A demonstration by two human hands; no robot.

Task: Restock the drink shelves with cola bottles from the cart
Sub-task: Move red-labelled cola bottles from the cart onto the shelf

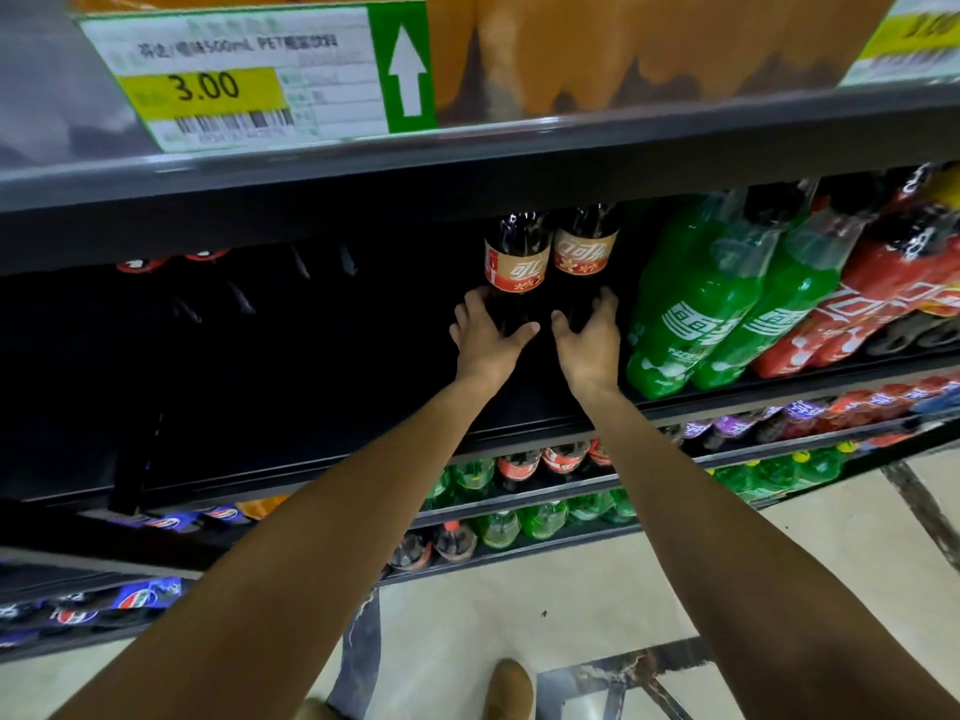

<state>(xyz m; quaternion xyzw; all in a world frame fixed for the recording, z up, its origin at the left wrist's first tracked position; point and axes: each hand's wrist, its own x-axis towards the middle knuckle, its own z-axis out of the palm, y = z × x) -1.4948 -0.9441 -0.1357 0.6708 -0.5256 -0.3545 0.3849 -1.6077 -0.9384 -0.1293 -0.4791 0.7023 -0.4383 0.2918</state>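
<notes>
Drink aisle, middle shelf [311, 387].
- Two cola bottles stand upright on the shelf deck, just to the left of the green bottles [717, 309], side by side and about touching. Caps are hidden behind the lip of the shelf above.
- Left hand [485, 339]: grip wrapped round the lower body of the left cola bottle [517, 262], with the thumb across the front and the fingers round the far side.
- Right hand [589, 341]: grip curled the same way round the right cola bottle [584, 246], the one nearer the green bottles.
- Cart not in view.

Step in hand, as I read it: seating this pair in the row beside the green bottles.

How to do it well:
- Keep both grips low on the bodies so the bottles slide without tipping.
- Push straight back. Headroom under the upper shelf looks tight, so sliding is safer than lifting.
- Keep the right bottle from nudging the green bottles, which lean.
- Turn the labels to face forward.
- Let go only once both bases sit flat.
</notes>
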